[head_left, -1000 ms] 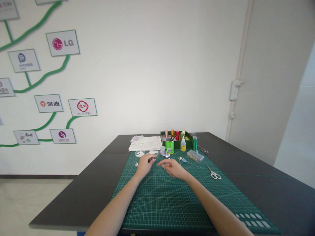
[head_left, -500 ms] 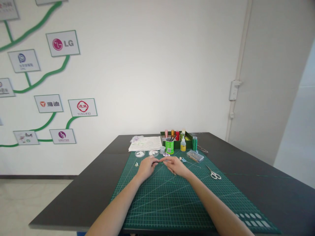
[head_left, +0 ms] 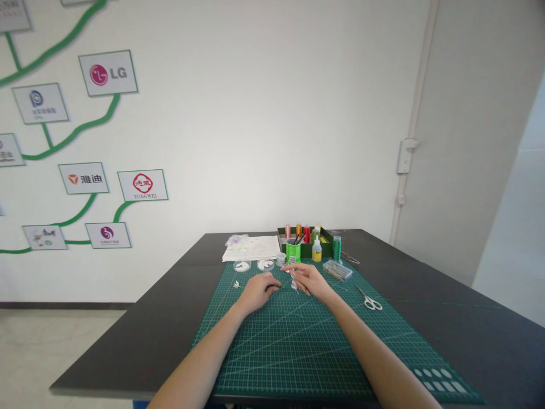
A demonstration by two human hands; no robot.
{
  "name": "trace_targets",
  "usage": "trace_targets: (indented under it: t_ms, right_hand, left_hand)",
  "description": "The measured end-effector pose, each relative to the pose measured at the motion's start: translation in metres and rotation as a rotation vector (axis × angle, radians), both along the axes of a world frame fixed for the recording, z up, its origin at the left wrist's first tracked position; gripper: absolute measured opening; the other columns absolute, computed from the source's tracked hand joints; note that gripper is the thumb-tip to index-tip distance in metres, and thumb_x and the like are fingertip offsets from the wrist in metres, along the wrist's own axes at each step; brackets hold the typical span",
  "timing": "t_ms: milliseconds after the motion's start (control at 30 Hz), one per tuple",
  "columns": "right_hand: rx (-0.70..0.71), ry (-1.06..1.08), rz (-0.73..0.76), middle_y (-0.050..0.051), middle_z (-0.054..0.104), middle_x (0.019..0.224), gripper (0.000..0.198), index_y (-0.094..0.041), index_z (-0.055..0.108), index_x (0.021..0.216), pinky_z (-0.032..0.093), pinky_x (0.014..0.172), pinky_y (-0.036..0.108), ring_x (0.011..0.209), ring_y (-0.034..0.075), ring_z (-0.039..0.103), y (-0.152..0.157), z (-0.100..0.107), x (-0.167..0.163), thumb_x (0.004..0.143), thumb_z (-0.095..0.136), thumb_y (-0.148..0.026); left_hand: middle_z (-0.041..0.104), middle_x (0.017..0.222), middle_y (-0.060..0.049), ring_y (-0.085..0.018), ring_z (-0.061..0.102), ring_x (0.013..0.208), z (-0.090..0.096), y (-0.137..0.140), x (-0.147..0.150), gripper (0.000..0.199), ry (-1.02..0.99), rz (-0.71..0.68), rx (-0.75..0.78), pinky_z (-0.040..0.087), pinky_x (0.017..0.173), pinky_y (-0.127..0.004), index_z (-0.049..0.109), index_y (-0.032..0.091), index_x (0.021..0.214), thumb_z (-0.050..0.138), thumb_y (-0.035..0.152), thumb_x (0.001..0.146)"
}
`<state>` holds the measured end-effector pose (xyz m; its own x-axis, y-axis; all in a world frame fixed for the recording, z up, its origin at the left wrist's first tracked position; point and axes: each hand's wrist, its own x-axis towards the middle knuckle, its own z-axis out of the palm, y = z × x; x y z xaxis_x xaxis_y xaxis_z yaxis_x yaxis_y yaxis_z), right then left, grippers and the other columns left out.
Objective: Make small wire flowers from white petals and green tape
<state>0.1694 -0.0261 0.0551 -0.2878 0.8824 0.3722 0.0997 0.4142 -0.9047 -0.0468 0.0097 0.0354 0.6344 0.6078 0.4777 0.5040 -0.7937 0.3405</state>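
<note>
My left hand [head_left: 258, 292] rests on the green cutting mat [head_left: 298, 346], its fingers pinched on a thin green wire [head_left: 279, 286] that points right. Close beside it, my right hand [head_left: 311, 279] hovers just above the mat with its fingertips closed on a small pale flower piece [head_left: 293, 282]. The two hands are a few centimetres apart. Whether the wire joins the flower piece is too small to tell.
Behind the hands stand two small clear dishes [head_left: 254, 265], a green cup [head_left: 293, 252], a glue bottle [head_left: 317, 250], a green box of thread spools [head_left: 304, 234] and a clear plastic case [head_left: 338, 270]. Scissors [head_left: 369, 299] lie at the right, a paper sheet [head_left: 252, 248] at the back.
My hands came together over the mat, then drew slightly apart. The right hand moved up and right with the pale flower piece; the left hand settled lower, fingers closed on the wire.
</note>
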Motion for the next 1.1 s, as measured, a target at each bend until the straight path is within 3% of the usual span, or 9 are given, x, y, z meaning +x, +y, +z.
trace_targets:
  t_ms: [1100]
  right_hand:
    - [-0.021, 0.087, -0.025, -0.011, 0.036, 0.037, 0.055, -0.007, 0.063, 0.121, 0.017, 0.037, 0.020, 0.031, 0.005, 0.025, 0.017, -0.011, 0.015, 0.086, 0.060, -0.049]
  left_hand:
    - [0.069, 0.094, -0.004, -0.016, 0.062, 0.088, 0.006, -0.005, 0.002, 0.017, -0.021, -0.146, -0.094, 0.046, 0.081, -0.027, 0.075, 0.022, 0.099, 0.061, 0.023, 0.089]
